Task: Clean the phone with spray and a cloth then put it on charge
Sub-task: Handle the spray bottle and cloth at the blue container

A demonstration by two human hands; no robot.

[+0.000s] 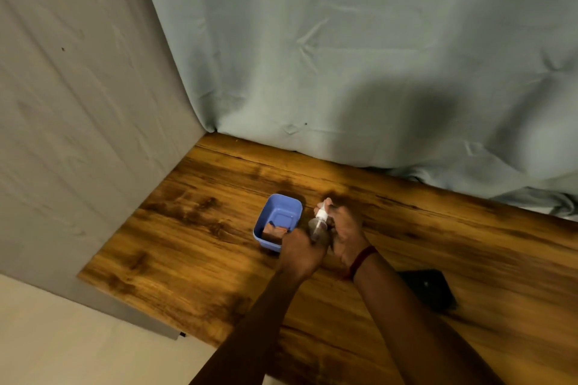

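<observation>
A small clear spray bottle [318,226] with a white nozzle stands between my hands above the wooden table [194,247]. My left hand [301,251] grips the bottle's lower body. My right hand [345,228] curls around the bottle's upper part, one finger raised over the white nozzle. A black phone [430,289] lies flat on the table, right of my right forearm. An orange-brown cloth [275,232] sits inside a blue plastic tub [278,212] just left of the bottle.
A pale blue-grey curtain [359,56] hangs along the table's back edge. A grey cloth-covered wall [78,119] borders the left side. The table's front-left corner drops to a light floor [78,337]. No charger is in view.
</observation>
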